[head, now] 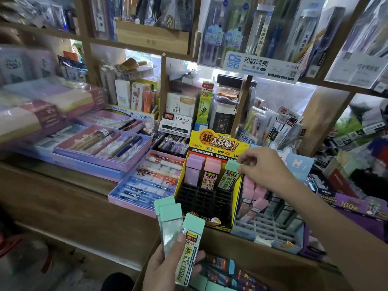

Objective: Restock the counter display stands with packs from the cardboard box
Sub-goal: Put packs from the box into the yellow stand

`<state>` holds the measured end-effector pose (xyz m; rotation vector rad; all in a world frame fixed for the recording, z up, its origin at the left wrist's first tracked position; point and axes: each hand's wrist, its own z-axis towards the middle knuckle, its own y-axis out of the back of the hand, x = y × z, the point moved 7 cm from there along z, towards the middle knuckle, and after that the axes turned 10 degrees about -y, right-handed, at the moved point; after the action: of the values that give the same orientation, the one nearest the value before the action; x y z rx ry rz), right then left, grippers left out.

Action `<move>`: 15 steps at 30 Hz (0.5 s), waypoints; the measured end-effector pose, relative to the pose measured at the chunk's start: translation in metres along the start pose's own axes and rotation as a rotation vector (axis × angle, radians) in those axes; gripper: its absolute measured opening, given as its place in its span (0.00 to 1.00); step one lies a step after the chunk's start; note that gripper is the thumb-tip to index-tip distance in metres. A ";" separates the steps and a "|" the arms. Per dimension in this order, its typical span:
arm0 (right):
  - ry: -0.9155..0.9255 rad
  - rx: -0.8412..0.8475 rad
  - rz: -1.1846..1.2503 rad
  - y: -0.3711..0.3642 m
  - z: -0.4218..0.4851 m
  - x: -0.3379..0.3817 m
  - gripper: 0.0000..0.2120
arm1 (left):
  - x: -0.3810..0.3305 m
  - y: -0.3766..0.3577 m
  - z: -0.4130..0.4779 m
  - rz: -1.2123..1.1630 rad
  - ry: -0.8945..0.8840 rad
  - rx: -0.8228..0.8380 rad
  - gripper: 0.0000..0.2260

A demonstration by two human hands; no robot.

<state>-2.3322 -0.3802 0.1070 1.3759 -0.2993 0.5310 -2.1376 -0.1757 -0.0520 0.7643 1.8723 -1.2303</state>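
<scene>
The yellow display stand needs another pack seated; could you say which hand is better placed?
Probably right: the right hand pinches a mint pack at the yellow stand's back row; the left hand grips spare packs.

Shelving: a wooden shelf unit (84,28) with upright posts and cross boards spans the far side from left to right.
Bench: a dark wooden bench (63,185) runs from the near left toward the right, below the shelves.
Light: pale daylight (144,56) comes through the shelf gaps at far centre; green foliage (346,124) shows at far right.
Floor: a grey floor (69,276), blurred, lies at near left.
</scene>
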 end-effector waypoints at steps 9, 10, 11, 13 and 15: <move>-0.009 -0.010 -0.019 -0.004 0.004 0.000 0.05 | -0.004 -0.005 -0.007 -0.031 0.059 -0.008 0.12; -0.008 -0.007 -0.013 -0.005 0.004 0.000 0.06 | -0.004 -0.005 -0.007 -0.037 0.061 -0.009 0.12; -0.009 -0.002 0.000 -0.006 0.004 -0.001 0.07 | -0.004 -0.005 -0.007 -0.041 0.062 -0.011 0.12; -0.002 -0.003 0.011 -0.007 0.003 -0.001 0.08 | -0.005 -0.005 -0.006 -0.046 0.059 -0.018 0.12; 0.022 -0.008 -0.050 -0.009 0.002 0.002 0.06 | -0.005 -0.005 -0.006 -0.051 0.058 -0.026 0.12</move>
<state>-2.3258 -0.3829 0.1006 1.3651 -0.2481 0.5031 -2.1405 -0.1723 -0.0437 0.7500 1.9614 -1.2250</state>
